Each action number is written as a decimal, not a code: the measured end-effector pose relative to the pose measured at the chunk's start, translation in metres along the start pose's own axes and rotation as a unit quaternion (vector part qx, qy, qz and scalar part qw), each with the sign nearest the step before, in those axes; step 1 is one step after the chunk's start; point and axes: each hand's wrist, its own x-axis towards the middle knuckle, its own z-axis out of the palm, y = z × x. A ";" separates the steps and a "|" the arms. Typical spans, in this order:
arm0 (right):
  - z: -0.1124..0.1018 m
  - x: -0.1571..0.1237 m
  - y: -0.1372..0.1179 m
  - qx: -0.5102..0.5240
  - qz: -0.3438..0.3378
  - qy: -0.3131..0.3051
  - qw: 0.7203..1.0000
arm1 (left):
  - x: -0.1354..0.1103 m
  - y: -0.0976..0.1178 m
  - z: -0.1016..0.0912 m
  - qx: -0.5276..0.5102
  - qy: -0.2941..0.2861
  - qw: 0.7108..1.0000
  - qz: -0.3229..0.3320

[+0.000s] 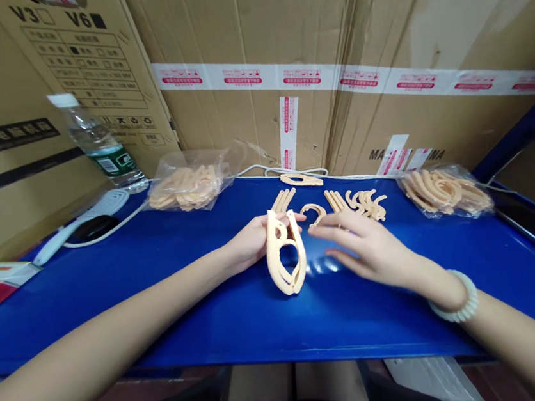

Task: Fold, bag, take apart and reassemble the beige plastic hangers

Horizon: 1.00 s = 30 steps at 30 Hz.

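2 bare hands were above the blue table (pixel 163 302). The left hand (pixel 250 244) pinched a peach plastic frame (pixel 286 256) near its top. The thumb lay across the front and the other fingers were curled behind, so the frame hung upright below the fingertips with its looped end touching the table. The right hand (pixel 370 250) was just beside it, holding nothing, palm down and fingers spread, pointing toward the frame. Beyond its fingertips lay a curved hook piece (pixel 313 211) and a row of loose peach pieces (pixel 359 203). 2 clear bags (pixel 186 184) of similar parts sat at either side, well apart.
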 end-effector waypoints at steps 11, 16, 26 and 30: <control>0.022 0.005 -0.030 -0.033 -0.105 -0.034 0.993 | -0.005 0.006 0.010 -0.088 0.104 0.990 -0.033; 0.027 0.004 -0.024 -0.065 -0.094 -0.008 0.993 | -0.014 -0.003 0.016 0.058 0.039 0.997 0.021; 0.029 0.004 -0.020 -0.179 -0.048 0.012 0.983 | -0.020 -0.012 0.014 0.216 0.034 0.972 0.085; 0.031 0.003 -0.016 -0.225 0.000 -0.012 0.974 | -0.021 -0.015 0.016 0.162 0.038 0.983 0.077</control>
